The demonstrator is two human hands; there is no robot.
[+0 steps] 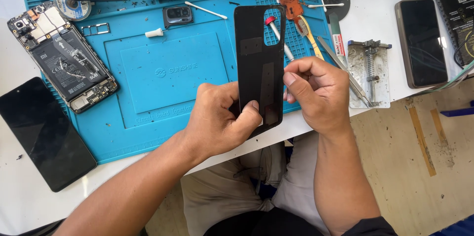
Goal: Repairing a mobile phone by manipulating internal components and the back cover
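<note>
- Head view looks down on a black phone back cover (260,63), held upright over the near edge of a blue repair mat (163,75), its inner side toward the camera and the camera cut-out at the top.
- Left hand (222,120) grips the cover's lower part, thumb pressed on the inner face and fingers curled behind it.
- Right hand (318,93) meets the cover's right edge at mid-height, fingers bunched together and pinching at that edge; what they pinch is too small to tell.
- Both forearms rise from the bottom of the frame, above the person's lap.
- Through the cut-out a red-capped tool (275,31) shows, lying on the mat behind the cover.
- An opened phone body (64,58) with battery and boards exposed lies at the mat's left, and a dark screen panel (44,132) lies on the white table (395,83) beside it.
- A camera module (177,15) and a cotton swab (206,10) lie near the mat's top.
- Right of the mat sit a metal clamp jig (368,70), tweezers (343,70) and a dark phone (421,43).
- Bare concrete floor (419,167) shows at the lower right.
</note>
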